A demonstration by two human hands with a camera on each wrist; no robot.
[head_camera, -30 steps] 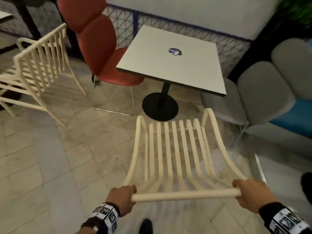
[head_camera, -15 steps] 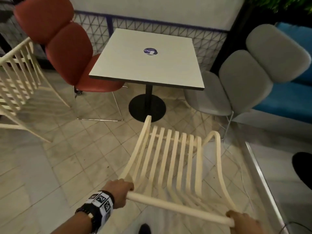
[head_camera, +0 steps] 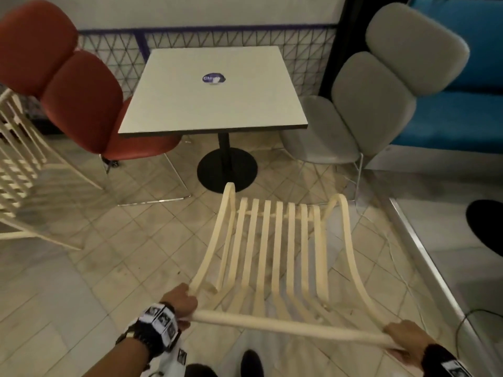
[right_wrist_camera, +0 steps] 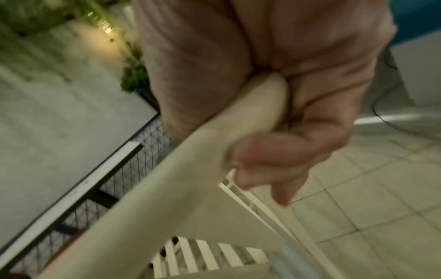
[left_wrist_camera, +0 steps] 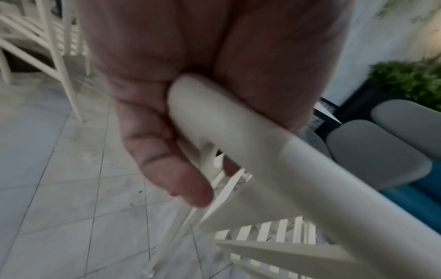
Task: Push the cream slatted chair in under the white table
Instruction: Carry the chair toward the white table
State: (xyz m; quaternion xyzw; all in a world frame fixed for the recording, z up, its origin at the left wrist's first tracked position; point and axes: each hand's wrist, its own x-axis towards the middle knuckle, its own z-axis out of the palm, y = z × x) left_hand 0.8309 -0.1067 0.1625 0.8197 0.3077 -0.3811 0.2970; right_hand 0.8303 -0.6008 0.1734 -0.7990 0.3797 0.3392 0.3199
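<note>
The cream slatted chair stands on the tiled floor in front of me, its seat facing the white table. The seat's front edge reaches the table's black round base and lies short of the tabletop's near edge. My left hand grips the left end of the chair's top rail, fingers curled round it. My right hand grips the right end of the rail the same way.
A red padded chair sits at the table's left side and a grey padded chair at its right. Another cream slatted chair stands far left. A metal floor strip runs along the right, a blue sofa behind it.
The chair has swung and shifted so its seat now points at the table base. Both hands have kept their grip on the top rail, and my view has turned to face the table squarely.
</note>
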